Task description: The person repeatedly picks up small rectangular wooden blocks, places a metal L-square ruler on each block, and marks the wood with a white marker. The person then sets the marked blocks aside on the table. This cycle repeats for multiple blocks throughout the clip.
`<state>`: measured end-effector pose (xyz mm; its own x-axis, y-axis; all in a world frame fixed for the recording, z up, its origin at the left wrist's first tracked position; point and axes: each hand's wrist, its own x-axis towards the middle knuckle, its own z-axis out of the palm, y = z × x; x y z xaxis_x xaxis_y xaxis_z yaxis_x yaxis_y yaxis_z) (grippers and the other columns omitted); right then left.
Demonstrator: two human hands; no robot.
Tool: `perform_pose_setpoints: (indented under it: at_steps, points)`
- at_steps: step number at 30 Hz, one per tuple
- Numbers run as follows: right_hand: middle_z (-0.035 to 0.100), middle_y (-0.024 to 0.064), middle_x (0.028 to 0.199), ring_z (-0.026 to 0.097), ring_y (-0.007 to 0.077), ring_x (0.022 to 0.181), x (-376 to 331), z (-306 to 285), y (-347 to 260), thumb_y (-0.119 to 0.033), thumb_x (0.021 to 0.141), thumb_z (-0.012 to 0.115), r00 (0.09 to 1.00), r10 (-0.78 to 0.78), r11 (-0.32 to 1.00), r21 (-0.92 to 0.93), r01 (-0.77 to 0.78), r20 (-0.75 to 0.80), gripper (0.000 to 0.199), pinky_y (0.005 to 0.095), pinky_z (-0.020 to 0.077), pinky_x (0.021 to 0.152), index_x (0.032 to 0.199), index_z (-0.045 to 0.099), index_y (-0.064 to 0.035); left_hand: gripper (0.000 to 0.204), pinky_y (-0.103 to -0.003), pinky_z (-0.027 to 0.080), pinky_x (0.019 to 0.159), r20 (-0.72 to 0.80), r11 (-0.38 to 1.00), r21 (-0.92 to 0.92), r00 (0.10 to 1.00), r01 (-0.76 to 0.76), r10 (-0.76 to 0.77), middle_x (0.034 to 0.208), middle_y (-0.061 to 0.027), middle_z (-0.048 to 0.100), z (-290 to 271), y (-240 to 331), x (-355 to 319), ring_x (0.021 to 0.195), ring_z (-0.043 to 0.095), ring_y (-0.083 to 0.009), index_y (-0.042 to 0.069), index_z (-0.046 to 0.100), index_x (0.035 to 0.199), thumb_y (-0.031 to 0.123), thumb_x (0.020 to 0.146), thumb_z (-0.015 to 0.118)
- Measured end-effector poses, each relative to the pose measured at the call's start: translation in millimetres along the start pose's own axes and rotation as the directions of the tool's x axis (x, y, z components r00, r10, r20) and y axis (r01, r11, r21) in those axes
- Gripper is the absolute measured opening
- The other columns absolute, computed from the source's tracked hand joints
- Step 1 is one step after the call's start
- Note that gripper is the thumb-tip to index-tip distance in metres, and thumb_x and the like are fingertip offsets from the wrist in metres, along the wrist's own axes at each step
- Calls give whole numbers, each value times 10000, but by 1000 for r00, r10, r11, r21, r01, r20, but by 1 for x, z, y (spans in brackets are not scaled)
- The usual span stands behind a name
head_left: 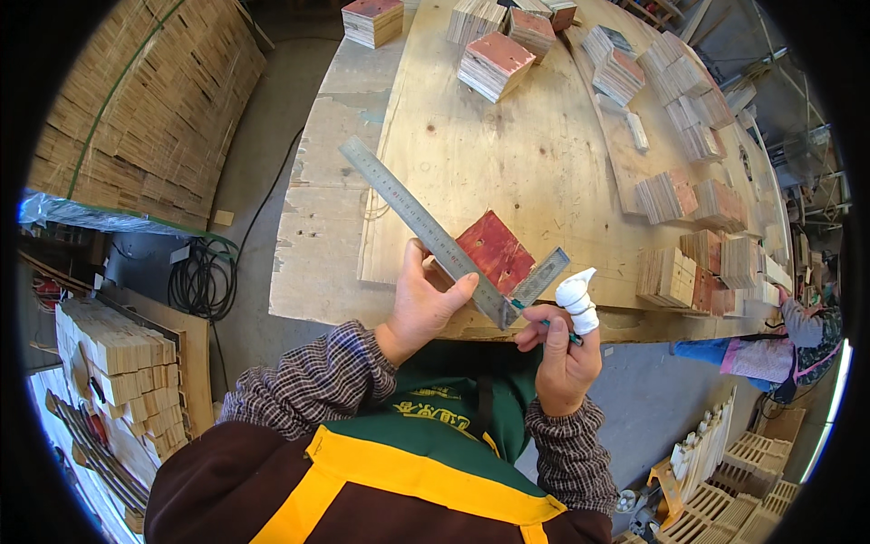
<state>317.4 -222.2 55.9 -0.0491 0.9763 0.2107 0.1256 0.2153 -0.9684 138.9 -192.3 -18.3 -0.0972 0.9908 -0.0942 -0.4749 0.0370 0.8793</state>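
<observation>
My left hand point(424, 306) is closed on a steel L-shaped square point(396, 199), with its thumb pressed over the long graduated blade. The square lies across a red-faced plywood piece point(494, 249) at the near edge of the workbench point(489, 154). The short arm of the square runs along the piece's right side. In my right hand point(564, 363) is a thin green pen point(517, 304), its tip by the square's corner. White wrapping point(577, 304) covers one finger of that hand. The fingers of my left hand under the blade are partly hidden.
Plywood blocks point(496, 65) stand at the far side, and several block stacks point(669, 276) line the right. A tall wrapped stack point(145, 109) and coiled black cable point(201, 281) are on the left. Another person point(802, 331) is at the far right.
</observation>
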Motion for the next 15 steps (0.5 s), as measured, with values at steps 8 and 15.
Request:
perform_pose_setpoints:
  at_steps: [8,15]
  points:
    - [691,144,949,657,144,694,5,-1,-5,-65,1034,453,1000,9,994,-111,-7,15,227,262,559,620,1188,482,100,558,-329,523,917,-6,1000,9,1000,-13,13,1146,-116,547,-1,-1,-1,1064,583,-170,-2,340,1248,55,856,733]
    - [692,133,940,665,137,687,30,26,-1,-43,1028,453,999,12,998,-55,-9,49,215,256,555,617,1192,485,92,557,-335,527,908,-8,1000,7,1000,-10,10,1140,-115,554,-1,-2,0,1051,587,-167,-1,347,1241,62,852,740]
